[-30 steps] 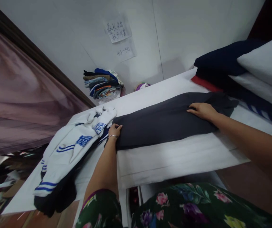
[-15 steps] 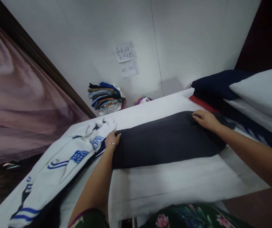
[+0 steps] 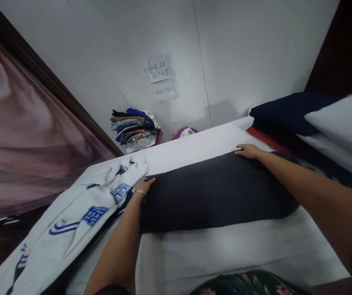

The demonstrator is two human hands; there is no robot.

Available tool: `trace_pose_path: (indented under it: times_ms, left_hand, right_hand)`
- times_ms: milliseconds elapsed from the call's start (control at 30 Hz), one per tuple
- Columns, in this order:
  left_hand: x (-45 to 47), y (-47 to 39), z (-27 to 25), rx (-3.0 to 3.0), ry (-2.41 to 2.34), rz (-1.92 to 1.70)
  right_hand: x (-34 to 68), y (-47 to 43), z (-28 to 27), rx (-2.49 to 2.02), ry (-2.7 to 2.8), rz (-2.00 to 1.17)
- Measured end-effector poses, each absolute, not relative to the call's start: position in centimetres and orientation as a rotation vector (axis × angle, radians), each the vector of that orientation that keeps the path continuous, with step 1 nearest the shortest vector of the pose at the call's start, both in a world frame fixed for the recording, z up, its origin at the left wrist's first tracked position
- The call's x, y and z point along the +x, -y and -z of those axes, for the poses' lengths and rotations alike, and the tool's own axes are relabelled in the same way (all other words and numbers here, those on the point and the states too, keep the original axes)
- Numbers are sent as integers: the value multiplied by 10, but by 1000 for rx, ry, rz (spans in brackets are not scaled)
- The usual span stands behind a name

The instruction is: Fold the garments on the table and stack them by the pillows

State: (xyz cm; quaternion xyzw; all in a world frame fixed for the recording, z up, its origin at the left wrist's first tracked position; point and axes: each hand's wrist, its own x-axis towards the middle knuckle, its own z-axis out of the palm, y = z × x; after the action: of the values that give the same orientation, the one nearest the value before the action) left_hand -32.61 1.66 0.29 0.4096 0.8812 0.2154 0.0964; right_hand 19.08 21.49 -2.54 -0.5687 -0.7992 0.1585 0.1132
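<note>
A dark grey folded garment (image 3: 206, 196) lies lengthwise across the white table, its exact kind hidden by the folding. My left hand (image 3: 144, 186), with a bracelet at the wrist, is closed on its far left corner. Farther right, my right hand (image 3: 250, 150) pinches the far edge between thumb and fingers. Close by my left hand lies a white jacket (image 3: 74, 217) with blue stripes and blue lettered patches. The right end of the grey garment is partly covered by my right forearm.
Stacked dark blue, red and white garments (image 3: 289, 110) rise at the right. Against the wall stand a pile of folded clothes (image 3: 135, 127) and a purple-and-white bundle (image 3: 185, 132). Handwritten paper notes (image 3: 160, 69) hang above. A pink curtain (image 3: 25, 135) borders the left.
My right hand has shifted left along the far edge. Both hands and the grey garment sit slightly nearer to me, and the garment's front edge is lower in view.
</note>
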Motion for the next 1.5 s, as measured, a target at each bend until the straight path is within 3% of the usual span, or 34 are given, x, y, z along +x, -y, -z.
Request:
trace_pose_path:
  times_ms: [167,467,800,1133,1333,1500]
  left_hand:
    - [-331,-12,-6,1171,-2607,-614]
    - [-312,-16,4,1253,-2678,-407]
    - [-301,-17,-1,1274,-2716,-144]
    - [-274,-13,-22,1489,-2809,-191]
    - [-208,-10,-5,2067,-2374,-159]
    - [-190,-5,32,2034,-2163,4]
  right_hand:
    - [190,-208,25,-1677,2284,-482]
    - [183,-180,32,-1849,2415,-194]
    - [189,-170,34,-1838,2364,-176]
    - [185,-169,33,-1890,2495,-146]
    - [177,-169,20,-1778,2523,-101]
    - [162,-157,23,-1590,2611,-212]
